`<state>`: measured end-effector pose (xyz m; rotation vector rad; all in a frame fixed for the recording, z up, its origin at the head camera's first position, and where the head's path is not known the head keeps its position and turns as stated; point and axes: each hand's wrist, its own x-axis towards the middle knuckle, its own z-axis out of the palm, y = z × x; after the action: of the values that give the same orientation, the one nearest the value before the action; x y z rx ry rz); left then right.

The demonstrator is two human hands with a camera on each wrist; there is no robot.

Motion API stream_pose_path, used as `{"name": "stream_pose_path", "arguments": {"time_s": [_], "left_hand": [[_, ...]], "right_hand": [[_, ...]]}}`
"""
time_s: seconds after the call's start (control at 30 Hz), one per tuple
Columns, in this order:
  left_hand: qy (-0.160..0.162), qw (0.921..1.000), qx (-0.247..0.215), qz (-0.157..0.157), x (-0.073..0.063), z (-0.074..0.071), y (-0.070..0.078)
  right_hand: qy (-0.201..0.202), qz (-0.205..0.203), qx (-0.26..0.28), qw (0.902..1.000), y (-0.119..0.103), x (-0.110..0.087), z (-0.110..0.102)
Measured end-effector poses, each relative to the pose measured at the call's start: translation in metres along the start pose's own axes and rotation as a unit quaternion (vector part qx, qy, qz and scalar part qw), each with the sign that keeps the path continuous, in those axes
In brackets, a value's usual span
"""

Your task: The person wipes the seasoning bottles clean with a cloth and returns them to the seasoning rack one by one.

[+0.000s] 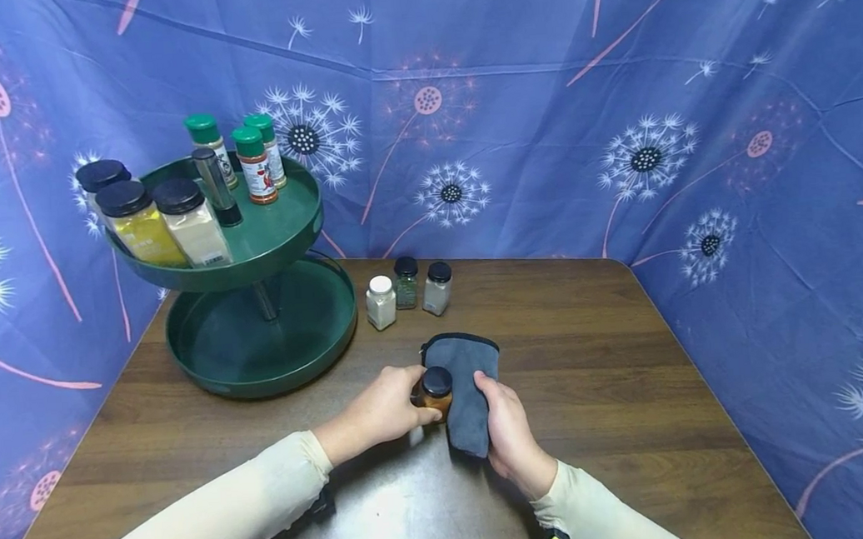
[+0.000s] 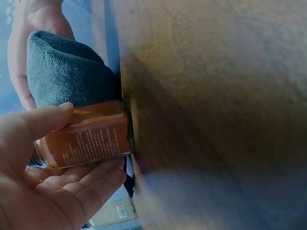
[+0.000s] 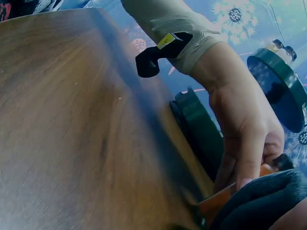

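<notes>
Between the thumb and fingers of my left hand (image 1: 385,410) is a small glass spice jar (image 1: 437,384) with a black lid and orange-brown powder inside. In the left wrist view the jar (image 2: 96,139) stands on the tabletop, its printed label facing that camera. My right hand (image 1: 514,435) holds a folded grey cloth (image 1: 461,368) with a dark edge, thumb on top. The cloth (image 2: 67,72) lies right against the jar's side. Only the jar's orange side (image 3: 217,206) and part of its lid show past the cloth in the right wrist view.
A dark green two-tier rack (image 1: 308,228) stands at the back left, with several spice jars on its upper tray. Three small jars, one white-lidded (image 1: 381,305), one of green herbs (image 1: 406,285) and one black-lidded (image 1: 437,289), stand beyond the cloth. Patterned blue fabric (image 1: 527,129) surrounds the wooden table (image 1: 620,390).
</notes>
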<state>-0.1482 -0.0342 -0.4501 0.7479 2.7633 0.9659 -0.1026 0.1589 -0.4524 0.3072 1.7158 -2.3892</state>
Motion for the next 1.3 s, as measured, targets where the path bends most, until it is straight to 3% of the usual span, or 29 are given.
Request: {"name": "stream_pose_path", "arguments": {"time_s": [0.2,0.37,0.5,0.63,0.97,1.17,1.3], "left_hand": [[0.007,1.0,0.002,-0.001,-0.001,-0.001,0.001],[0.004,1.0,0.006,-0.003,-0.001,-0.001,0.002],[0.001,1.0,0.006,0.0,0.0,-0.001,0.002],[-0.007,1.0,0.001,0.005,0.001,-0.002,0.002],[-0.023,0.9994,-0.023,0.008,0.001,-0.003,0.0],[-0.029,0.9988,-0.038,-0.012,0.0,-0.002,0.002],[-0.006,0.9987,-0.038,-0.033,-0.003,0.002,0.006]], "right_hand": [[-0.001,-0.01,-0.021,0.9997,-0.009,-0.001,0.005],[0.017,-0.004,0.014,0.9998,-0.027,-0.005,0.008],[0.02,-0.025,0.041,0.9987,-0.036,-0.007,0.007],[0.022,-0.048,0.034,0.998,-0.039,-0.005,0.005],[0.043,-0.024,0.018,0.9986,-0.039,0.001,-0.007],[0.049,-0.024,0.012,0.9985,-0.041,0.004,-0.013],[0.051,-0.031,0.006,0.9982,-0.044,0.005,-0.015]]}}
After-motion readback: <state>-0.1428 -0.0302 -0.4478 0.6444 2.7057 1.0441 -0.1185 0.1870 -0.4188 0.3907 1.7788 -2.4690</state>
